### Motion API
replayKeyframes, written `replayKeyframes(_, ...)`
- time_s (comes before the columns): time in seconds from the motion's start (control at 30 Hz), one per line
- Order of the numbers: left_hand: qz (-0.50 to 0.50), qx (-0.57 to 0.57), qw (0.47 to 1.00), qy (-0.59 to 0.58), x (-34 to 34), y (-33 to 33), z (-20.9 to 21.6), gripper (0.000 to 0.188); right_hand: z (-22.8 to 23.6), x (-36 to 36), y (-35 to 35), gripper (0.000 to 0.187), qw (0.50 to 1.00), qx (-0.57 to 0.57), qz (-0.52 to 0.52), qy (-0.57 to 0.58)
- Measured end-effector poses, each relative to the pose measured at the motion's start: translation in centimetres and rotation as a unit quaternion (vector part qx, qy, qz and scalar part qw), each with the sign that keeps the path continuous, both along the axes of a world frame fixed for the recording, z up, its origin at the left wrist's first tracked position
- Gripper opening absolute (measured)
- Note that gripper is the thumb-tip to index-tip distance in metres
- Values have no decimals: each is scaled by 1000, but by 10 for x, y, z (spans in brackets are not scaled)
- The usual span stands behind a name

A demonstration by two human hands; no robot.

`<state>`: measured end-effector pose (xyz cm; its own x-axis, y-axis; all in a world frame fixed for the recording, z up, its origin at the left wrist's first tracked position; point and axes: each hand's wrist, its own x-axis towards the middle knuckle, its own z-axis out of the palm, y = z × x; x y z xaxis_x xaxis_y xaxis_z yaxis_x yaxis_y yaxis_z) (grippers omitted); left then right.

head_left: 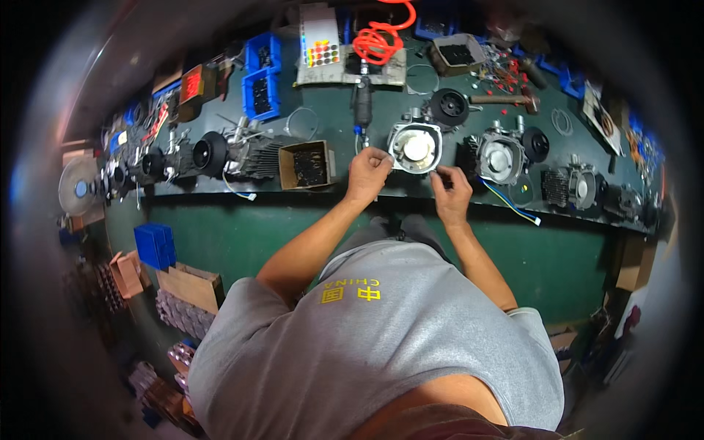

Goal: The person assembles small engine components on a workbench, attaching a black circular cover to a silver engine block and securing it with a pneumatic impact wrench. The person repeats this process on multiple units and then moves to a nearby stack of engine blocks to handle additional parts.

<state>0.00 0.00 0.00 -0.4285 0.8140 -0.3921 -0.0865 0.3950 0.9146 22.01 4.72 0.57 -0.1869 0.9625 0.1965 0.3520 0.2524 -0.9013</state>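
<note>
A round metal motor housing with a pale disc inside its open rim stands at the bench's near edge, in front of me. My left hand is at the left side of that rim, thumb and fingers pinched together. At the lower right of the rim is my right hand, its fingers curled and closed. Whatever either hand pinches is too small or hidden to make out. Just behind the housing lies a black fan wheel. A dark air screwdriver on a coiled red hose rests beyond my left hand.
More metal housings line the near edge on both sides, some trailing wires. A cardboard box of black parts sits left of my left hand. Farther back are blue bins, a hammer, thin rings and a box of screws.
</note>
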Motion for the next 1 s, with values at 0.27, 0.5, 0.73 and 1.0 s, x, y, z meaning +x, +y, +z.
replayKeyframes(0.27, 24, -9, 922, 386, -199, 62, -62, 29, -5, -13, 2, 17, 1000, -2, 0, -5)
replayKeyframes(0.5, -128, -309, 790, 513, -260, 99, -114, 33, -6, -12, -4, 16, 1000, -16, -9, -10)
replayKeyframes(0.73, -201, -342, 730, 557, -267, 100, -133, 24, -1, -15, -7, 16, 999, -49, -16, 1)
replayKeyframes(1.0, -188, -316, 698, 615, -277, 109, -137, 24, 3, -16, -4, 17, 999, -49, -22, -8)
